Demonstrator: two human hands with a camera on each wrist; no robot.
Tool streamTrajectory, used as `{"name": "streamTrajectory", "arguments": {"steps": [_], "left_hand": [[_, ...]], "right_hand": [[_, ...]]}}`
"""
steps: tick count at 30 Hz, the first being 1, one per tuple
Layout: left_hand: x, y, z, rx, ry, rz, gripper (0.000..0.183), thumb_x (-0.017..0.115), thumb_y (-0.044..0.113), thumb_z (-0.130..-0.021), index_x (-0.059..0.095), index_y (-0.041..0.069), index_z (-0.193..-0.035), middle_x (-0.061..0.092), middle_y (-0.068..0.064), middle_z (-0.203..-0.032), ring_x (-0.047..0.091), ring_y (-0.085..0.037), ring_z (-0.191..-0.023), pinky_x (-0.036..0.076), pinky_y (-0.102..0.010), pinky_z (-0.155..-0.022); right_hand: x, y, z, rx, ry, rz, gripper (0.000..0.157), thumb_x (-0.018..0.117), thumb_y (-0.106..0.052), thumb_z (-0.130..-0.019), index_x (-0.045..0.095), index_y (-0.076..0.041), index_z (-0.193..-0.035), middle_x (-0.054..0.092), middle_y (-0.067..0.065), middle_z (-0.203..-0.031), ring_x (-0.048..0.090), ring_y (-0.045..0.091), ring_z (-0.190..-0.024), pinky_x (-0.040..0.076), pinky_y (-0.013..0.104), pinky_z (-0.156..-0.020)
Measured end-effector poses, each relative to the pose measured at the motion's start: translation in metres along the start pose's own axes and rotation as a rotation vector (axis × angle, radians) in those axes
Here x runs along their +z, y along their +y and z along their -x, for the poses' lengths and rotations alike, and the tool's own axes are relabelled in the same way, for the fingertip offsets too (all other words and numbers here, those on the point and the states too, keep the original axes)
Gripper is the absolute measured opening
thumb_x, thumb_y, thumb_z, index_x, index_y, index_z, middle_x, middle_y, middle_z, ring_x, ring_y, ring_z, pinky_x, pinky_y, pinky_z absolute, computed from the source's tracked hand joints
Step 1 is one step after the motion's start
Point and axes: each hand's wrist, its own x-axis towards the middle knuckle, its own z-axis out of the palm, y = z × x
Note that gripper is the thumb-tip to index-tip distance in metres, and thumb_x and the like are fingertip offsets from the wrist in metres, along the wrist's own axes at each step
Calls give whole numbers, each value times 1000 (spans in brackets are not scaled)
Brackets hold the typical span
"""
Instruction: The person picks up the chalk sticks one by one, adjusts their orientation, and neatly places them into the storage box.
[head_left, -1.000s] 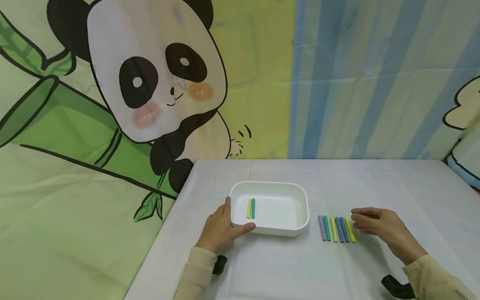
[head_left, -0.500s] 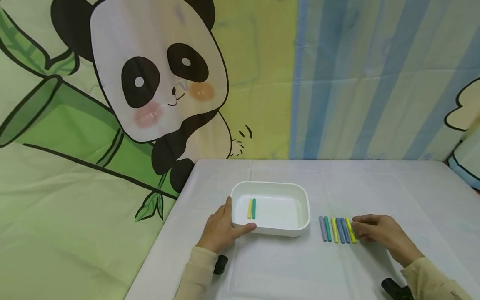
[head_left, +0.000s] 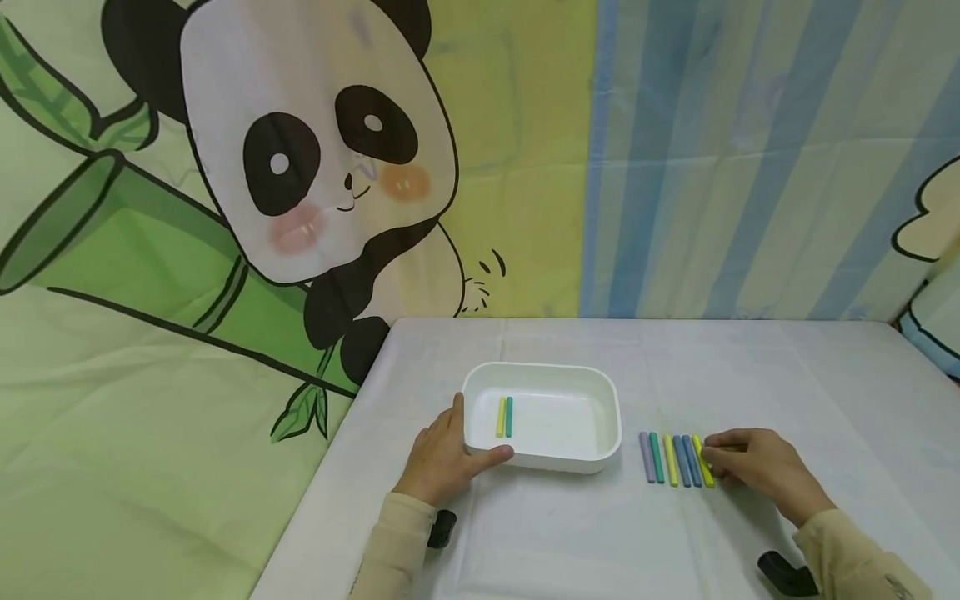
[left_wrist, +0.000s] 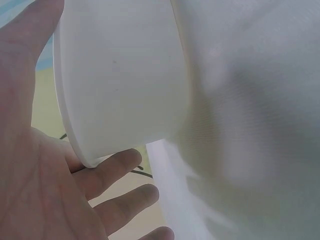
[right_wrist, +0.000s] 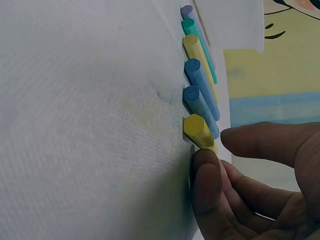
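Note:
A white rectangular plastic tray (head_left: pixel 543 458) sits on the table with a yellow chalk stick (head_left: pixel 500 417) and a green chalk stick (head_left: pixel 509 417) inside, at its left. My left hand (head_left: pixel 442 458) holds the tray's front left corner, thumb at the front rim and fingers along the left side. Right of the tray lie more chalk sticks in a row: purple (head_left: pixel 647 457), green (head_left: pixel 657 457), yellow (head_left: pixel 671 461), two blue (head_left: pixel 686 461) and a yellow one (right_wrist: pixel 195 125) at the right end. My right hand (head_left: pixel 765 467) touches that end stick; a narrow gap shows at the thumb.
A white cloth covers the table (head_left: pixel 570 542). Behind it hangs a fabric backdrop (head_left: pixel 525 167) with a panda, bamboo and blue stripes. Black straps or mounts (head_left: pixel 786 575) show near both wrists.
My right hand has come down to the yellow chalk stick at the row's right end, and its thumb has drawn nearer the fingers. The left hand stays at the tray.

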Motion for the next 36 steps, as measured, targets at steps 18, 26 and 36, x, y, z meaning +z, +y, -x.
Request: {"name": "streamTrajectory", "arguments": {"steps": [18,26,36], "left_hand": [[2,-2,-1,1,0,-13,130,63,84,-75,16,-2,-161,41,-20,-155,42,-34,-141,32,-54,-114],[3,-2,-3,2,2,-15,131,62,85,-74,17,-1,-161,42,-20,-155,43,-33,-140,33,-54,-113],[3,-3,0,-9,3,-12,130,64,84,-74,17,-1,-161,41,-19,-155,42,-33,-141,32,-54,-114]], "right_hand": [[8,-11,-4,-114,74,251,45,73,-34,-90,73,5,-112,74,16,-101,65,28,-88,53,48,-75],[6,-14,-5,-88,57,229,44,73,-30,-88,72,7,-112,73,16,-100,61,22,-81,53,42,-71],[3,-8,-6,7,11,134,55,73,-43,-89,71,3,-120,72,13,-103,59,26,-90,51,43,-74]]}}
